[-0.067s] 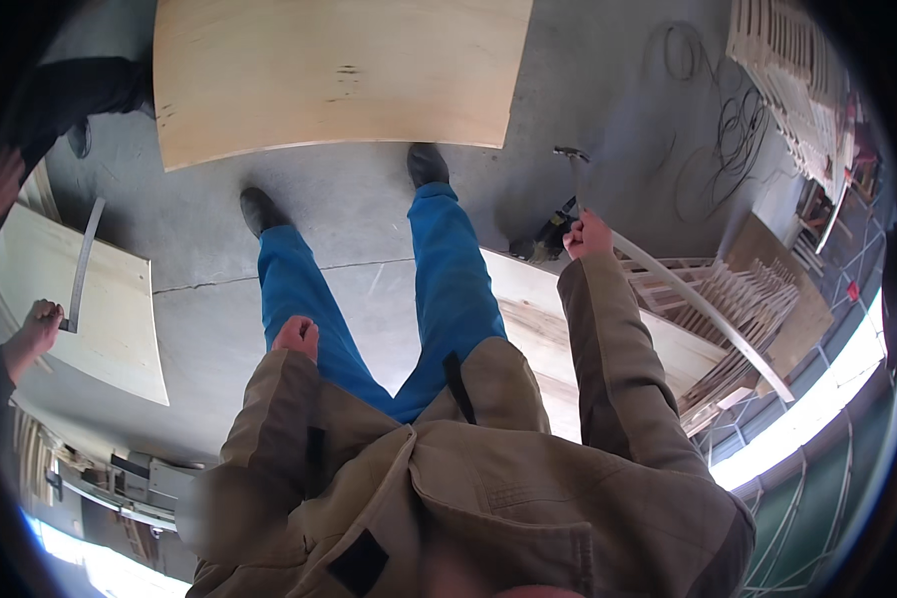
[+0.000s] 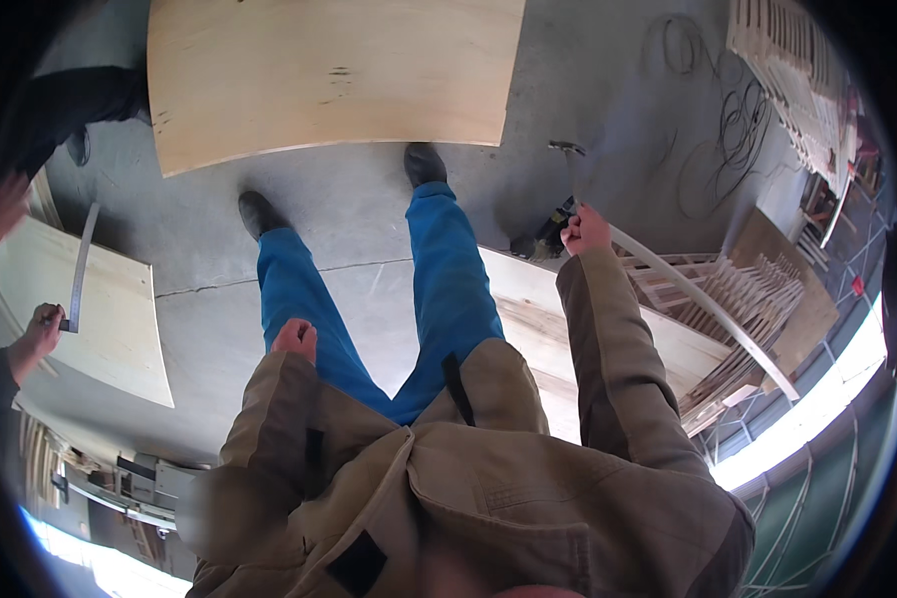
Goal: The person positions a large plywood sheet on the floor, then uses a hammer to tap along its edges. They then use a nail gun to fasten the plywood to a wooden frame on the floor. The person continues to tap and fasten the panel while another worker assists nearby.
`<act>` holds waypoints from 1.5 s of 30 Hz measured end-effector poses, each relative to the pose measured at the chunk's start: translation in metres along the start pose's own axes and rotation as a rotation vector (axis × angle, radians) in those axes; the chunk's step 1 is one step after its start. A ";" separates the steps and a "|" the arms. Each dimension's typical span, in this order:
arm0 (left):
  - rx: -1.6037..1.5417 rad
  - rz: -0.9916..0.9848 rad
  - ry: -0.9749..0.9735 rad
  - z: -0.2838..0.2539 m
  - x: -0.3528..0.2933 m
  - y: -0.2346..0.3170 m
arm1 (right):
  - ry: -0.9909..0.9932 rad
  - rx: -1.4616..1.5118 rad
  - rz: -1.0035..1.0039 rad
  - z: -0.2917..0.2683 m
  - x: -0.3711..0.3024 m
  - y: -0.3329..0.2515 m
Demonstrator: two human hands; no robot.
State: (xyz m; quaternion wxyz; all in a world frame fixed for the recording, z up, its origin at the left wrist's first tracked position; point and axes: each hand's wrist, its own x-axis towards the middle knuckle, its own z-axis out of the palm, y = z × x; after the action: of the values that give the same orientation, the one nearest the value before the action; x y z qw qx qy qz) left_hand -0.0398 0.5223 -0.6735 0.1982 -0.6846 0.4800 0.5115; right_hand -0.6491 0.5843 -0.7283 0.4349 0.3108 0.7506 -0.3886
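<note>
Grey concrete floor (image 2: 199,239) lies below us. Our R hand (image 2: 585,231), the nearer, is clamped on a dark-headed, pale-handled hammer (image 2: 569,148): head fwd of fingers, long axis pointing away. Our L hand (image 2: 296,339): fingers curled tog.

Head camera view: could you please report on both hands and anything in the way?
Right hand gripping hammer. Left hand curled, no tool visible. Plywood sheet directly ahead.
</note>
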 end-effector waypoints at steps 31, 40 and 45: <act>0.135 -0.021 -0.074 0.047 0.006 0.038 | -0.103 0.317 0.116 -0.017 0.054 0.028; -0.116 0.029 0.025 0.036 -0.003 0.016 | -0.035 -0.826 -0.179 -0.014 -0.018 0.066; -0.240 0.105 0.139 0.015 -0.016 0.001 | -0.199 -1.287 -0.455 0.048 -0.085 0.073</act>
State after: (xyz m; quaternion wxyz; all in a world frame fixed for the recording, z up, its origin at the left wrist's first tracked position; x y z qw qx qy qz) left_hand -0.0484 0.5403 -0.6654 0.0542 -0.7112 0.4631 0.5262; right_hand -0.5341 0.5698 -0.6907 0.5074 -0.2118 0.8348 0.0261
